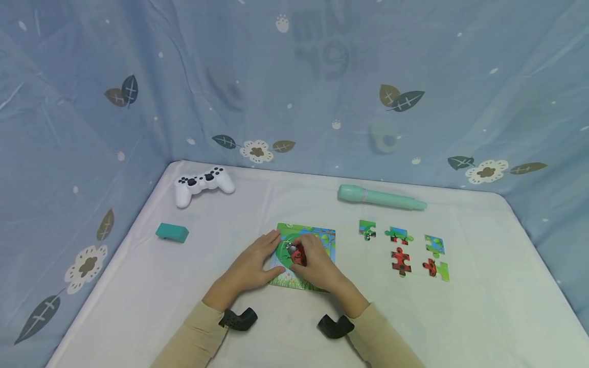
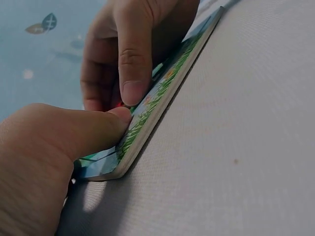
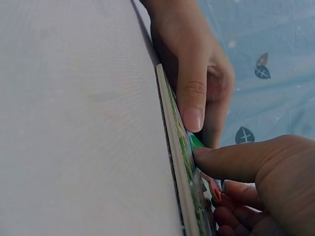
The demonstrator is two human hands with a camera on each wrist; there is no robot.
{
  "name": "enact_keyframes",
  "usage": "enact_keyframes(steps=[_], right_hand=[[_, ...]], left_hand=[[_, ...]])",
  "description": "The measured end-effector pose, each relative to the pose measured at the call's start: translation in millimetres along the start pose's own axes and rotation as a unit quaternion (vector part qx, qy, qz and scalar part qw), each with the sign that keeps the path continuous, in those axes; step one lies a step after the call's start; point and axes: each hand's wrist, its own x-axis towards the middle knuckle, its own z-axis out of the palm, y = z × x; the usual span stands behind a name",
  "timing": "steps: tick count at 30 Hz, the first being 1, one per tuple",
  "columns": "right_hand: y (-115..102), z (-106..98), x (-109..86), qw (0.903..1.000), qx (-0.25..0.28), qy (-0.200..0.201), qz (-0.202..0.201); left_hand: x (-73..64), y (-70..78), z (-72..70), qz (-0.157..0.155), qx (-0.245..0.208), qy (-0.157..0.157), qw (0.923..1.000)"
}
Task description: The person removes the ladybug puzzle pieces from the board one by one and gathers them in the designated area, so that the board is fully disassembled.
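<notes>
A jigsaw puzzle board [image 1: 327, 236] with a grassy, leafy picture lies flat on the white-covered table. My left hand [image 1: 250, 263] rests at its left side, fingers stretched along the edge and thumb laid on the printed face. Over the middle, my right hand [image 1: 322, 267] pinches a ladybug puzzle piece [image 1: 296, 255] between thumb and fingers, low against the board. Its green edge [image 3: 195, 141] shows by the right thumb in the right wrist view; the fingers hide much of the rest. Both thumb tips are close together in the left wrist view.
Several loose puzzle pieces [image 1: 401, 261] lie to the right of the board. Behind them is a mint-green microphone-shaped stick [image 1: 382, 198]. A white game controller [image 1: 202, 185] and a teal block [image 1: 172, 232] sit on the left. Blue printed cloth [image 1: 299, 92] hangs around the table.
</notes>
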Motion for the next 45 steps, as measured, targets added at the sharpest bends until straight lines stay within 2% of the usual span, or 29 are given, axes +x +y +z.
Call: enact_keyframes(steps=[12, 20, 29, 33, 37, 45], right_hand=[[-1, 1, -1.2, 0.9993, -0.010, 0.029, -0.019], [-2, 2, 0.2, 0.9994, -0.014, 0.027, -0.015], [-2, 5, 1.9, 0.9990, -0.024, 0.029, -0.024], [-3, 2, 1.8, 0.9992, -0.030, 0.025, -0.007], [-4, -6, 0.7, 0.9995, -0.012, 0.023, 0.020], [2, -37, -8.6, 0.9980, 0.012, 0.032, 0.054]], left_hand=[[0.7, 1.0, -0.6, -0.004, 0.000, 0.008, 1.0000], [0.8, 2.3, -2.2, -0.008, 0.006, 0.004, 0.9999], [0.0, 1.8, -3.9, 0.004, 0.016, 0.012, 0.9998], [-0.8, 1.9, -4.4, 0.004, 0.015, 0.015, 0.9998], [-1.0, 1.8, -3.6, 0.001, 0.011, 0.014, 0.9998], [0.5, 2.5, -0.9, 0.000, 0.000, 0.008, 1.0000]])
